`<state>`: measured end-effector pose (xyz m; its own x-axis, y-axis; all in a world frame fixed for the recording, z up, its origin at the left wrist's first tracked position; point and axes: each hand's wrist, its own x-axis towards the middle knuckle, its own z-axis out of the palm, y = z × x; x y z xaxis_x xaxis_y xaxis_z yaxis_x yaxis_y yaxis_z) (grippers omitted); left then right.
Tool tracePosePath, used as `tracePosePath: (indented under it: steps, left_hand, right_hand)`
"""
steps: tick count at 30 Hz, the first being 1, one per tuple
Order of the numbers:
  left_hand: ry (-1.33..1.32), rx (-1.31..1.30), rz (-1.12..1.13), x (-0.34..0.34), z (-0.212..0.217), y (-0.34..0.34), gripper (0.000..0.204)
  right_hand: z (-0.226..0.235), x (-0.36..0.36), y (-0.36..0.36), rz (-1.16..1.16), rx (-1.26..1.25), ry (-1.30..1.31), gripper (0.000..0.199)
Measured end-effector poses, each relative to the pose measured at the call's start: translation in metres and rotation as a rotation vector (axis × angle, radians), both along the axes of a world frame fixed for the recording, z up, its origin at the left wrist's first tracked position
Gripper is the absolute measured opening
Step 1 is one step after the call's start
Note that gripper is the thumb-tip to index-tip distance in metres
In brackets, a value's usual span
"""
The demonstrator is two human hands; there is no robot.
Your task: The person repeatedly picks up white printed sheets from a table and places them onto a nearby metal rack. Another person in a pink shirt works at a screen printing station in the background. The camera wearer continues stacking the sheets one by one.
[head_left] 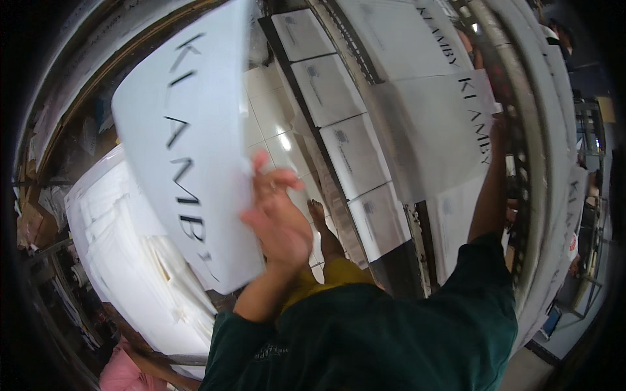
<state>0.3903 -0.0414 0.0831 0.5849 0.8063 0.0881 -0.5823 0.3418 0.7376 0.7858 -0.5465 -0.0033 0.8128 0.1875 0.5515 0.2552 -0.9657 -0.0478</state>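
Likely sheet handling: left hand (pixel 282 220) at raised printed sheet (pixel 186 150), fingers part-spread, pinch unclear; right hand (pixel 498 124) near bench's (pixel 520 153) right edge, can't tell fingers; next probably needs flat lay-down

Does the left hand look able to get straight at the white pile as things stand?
Probably not straight: in this view the raised lettered sheet comes between the left hand and the white pile, hiding part of the pile.

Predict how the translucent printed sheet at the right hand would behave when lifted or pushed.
The translucent printed sheet looks see-through and thin, so it is probably light for its size and floppy. Its smooth-looking surface may slide easily.
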Motion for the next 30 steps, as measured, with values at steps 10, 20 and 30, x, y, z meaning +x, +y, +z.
tracePosePath:
  steps: [10, 20, 30]
  left_hand:
    - [0.350, -0.415, -0.380, -0.006, -0.081, -0.046, 0.053]
    - [0.457, -0.745, -0.452, -0.027, -0.121, -0.037, 0.046]
    - [0.564, -0.658, -0.462, -0.050, -0.113, -0.026, 0.041]
  right_hand:
    - [-0.007, 0.019, 0.007, -0.117, -0.056, 0.174, 0.025]
    - [0.001, 0.025, 0.004, -0.119, 0.081, 0.262, 0.020]
    - [-0.002, -0.019, 0.081, -0.299, -0.200, -0.019, 0.014]
